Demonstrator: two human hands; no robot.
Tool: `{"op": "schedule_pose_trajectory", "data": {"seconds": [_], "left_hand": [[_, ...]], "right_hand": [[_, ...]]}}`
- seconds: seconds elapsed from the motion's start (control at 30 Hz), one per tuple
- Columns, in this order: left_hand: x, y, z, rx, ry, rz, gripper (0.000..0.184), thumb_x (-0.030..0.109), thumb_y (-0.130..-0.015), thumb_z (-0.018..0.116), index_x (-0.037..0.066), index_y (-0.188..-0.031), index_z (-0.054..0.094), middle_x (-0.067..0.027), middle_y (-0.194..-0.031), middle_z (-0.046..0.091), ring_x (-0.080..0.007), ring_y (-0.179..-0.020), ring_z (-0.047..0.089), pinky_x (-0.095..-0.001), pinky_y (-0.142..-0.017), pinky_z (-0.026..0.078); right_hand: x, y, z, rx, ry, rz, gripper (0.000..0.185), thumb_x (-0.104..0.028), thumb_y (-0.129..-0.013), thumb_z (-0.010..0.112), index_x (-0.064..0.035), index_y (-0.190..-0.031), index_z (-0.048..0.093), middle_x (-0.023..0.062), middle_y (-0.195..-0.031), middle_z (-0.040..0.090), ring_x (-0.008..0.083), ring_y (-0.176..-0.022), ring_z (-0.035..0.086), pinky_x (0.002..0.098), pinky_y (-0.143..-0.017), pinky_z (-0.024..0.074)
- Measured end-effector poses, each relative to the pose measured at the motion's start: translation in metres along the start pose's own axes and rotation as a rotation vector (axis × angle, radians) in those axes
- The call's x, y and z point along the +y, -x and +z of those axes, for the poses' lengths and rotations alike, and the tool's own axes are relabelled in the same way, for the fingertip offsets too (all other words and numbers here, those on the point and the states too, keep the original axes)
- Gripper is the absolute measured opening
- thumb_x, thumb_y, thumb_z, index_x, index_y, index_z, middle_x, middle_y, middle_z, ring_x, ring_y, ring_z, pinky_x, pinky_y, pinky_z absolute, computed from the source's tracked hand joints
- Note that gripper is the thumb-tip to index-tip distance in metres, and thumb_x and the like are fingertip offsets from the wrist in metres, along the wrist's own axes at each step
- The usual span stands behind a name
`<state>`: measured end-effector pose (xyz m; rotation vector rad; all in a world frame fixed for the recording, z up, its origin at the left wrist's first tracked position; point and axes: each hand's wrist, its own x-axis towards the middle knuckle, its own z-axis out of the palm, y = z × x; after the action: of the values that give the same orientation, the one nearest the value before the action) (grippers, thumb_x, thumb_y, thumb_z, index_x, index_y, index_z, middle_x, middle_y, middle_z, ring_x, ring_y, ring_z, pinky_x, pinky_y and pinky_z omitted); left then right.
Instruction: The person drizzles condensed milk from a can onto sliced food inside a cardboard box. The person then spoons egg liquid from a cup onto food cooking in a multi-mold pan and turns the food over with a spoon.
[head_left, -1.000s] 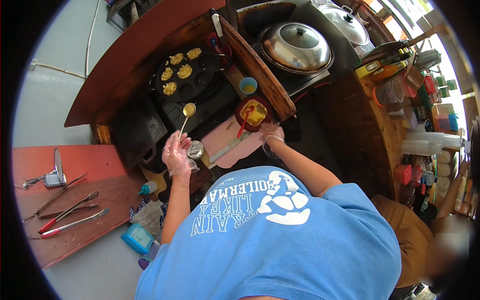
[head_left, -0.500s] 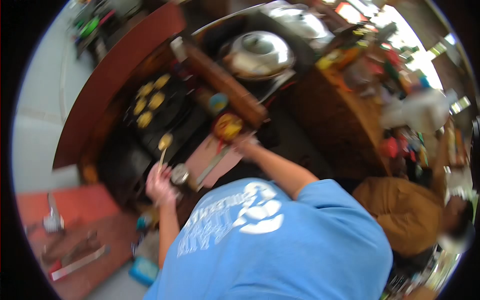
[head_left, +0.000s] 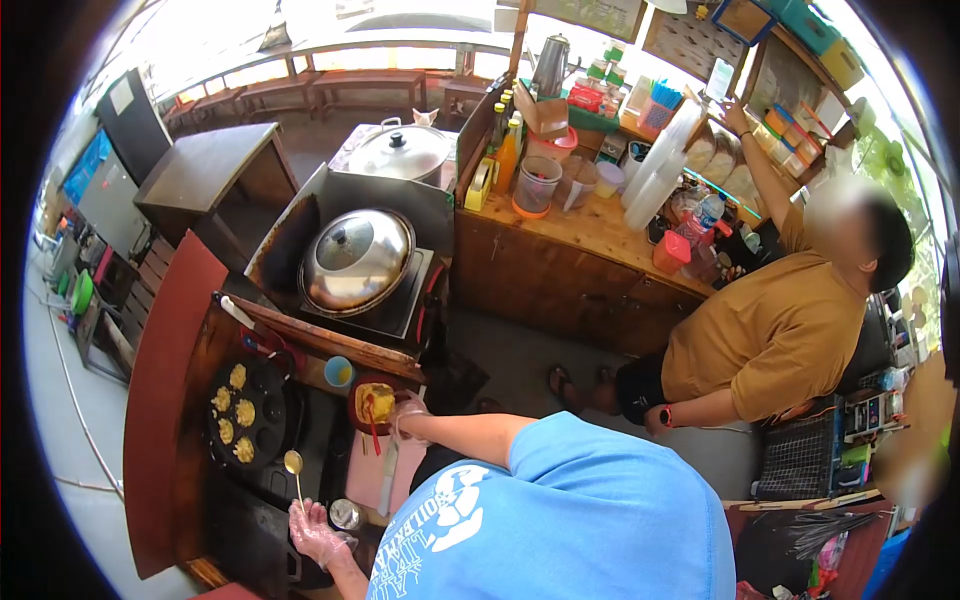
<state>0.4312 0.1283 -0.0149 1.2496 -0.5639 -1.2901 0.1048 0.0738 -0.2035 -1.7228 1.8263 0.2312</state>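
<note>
My left hand [head_left: 318, 537], in a clear plastic glove, pinches the thin handle of a spoon [head_left: 293, 463]. The spoon's bowl, coated pale yellow, hangs just beyond the near edge of a black pan [head_left: 268, 400] with round hollows. Several lumpy yellow portions of batter [head_left: 244, 412] sit in those hollows. My gloved right hand [head_left: 408, 414] closes on the side of a red bowl [head_left: 360, 424] of yellow mixture, with a red handle sticking out. Below it a knife [head_left: 388, 478] lies on a pink cutting board [head_left: 364, 476]. A metal tin [head_left: 345, 515] stands beside my left hand.
A blue cup [head_left: 339, 372] stands by the wooden divider [head_left: 300, 338]. Behind that, a lidded wok [head_left: 357, 262] sits on a stove. A person in a mustard shirt [head_left: 775, 335] reaches over the wooden counter [head_left: 540, 232], crowded with bottles and tubs.
The view has swung and sharpened, bringing the counter and the other person's reaching arm into sight. Both my hands keep their holds on the spoon and the red bowl.
</note>
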Motion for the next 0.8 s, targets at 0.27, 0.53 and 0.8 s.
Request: {"op": "schedule_pose_trajectory", "data": {"seconds": [0.27, 0.53, 0.8], "left_hand": [[0.003, 0.0, 0.016, 0.006, -0.001, -0.015, 0.032, 0.025, -0.101, 0.068, 0.001, -0.121, 0.068, -0.0094, -0.099, 0.072, -0.016, -0.079, 0.065, -0.0309, -0.077, 0.055], [0.001, 0.003, 0.022, 0.033, -0.078, 0.019, 0.032, 0.026, -0.101, 0.068, 0.002, -0.122, 0.068, -0.0087, -0.102, 0.071, -0.0161, -0.082, 0.065, -0.0308, -0.078, 0.055], [-0.001, 0.004, 0.03, 0.053, -0.063, 0.031, 0.03, 0.025, -0.102, 0.067, 0.002, -0.12, 0.068, -0.0089, -0.101, 0.071, -0.0156, -0.079, 0.064, -0.0309, -0.075, 0.054]], "right_hand": [[0.002, -0.01, 0.021, 0.202, -0.166, -0.012, 0.017, -0.025, -0.09, 0.067, -0.0137, -0.084, 0.077, 0.0135, -0.084, 0.074, 0.0273, -0.083, 0.074, 0.0435, -0.072, 0.058], [-0.022, -0.001, -0.001, 0.121, -0.832, 0.48, 0.019, -0.021, -0.089, 0.066, -0.0109, -0.081, 0.078, 0.011, -0.078, 0.074, 0.0253, -0.077, 0.075, 0.0411, -0.064, 0.0593], [-0.016, 0.015, -0.007, 0.158, -0.005, 0.238, 0.011, -0.016, -0.086, 0.07, -0.014, -0.092, 0.079, 0.0058, -0.096, 0.078, 0.0244, -0.093, 0.077, 0.0383, -0.077, 0.0625]]}}
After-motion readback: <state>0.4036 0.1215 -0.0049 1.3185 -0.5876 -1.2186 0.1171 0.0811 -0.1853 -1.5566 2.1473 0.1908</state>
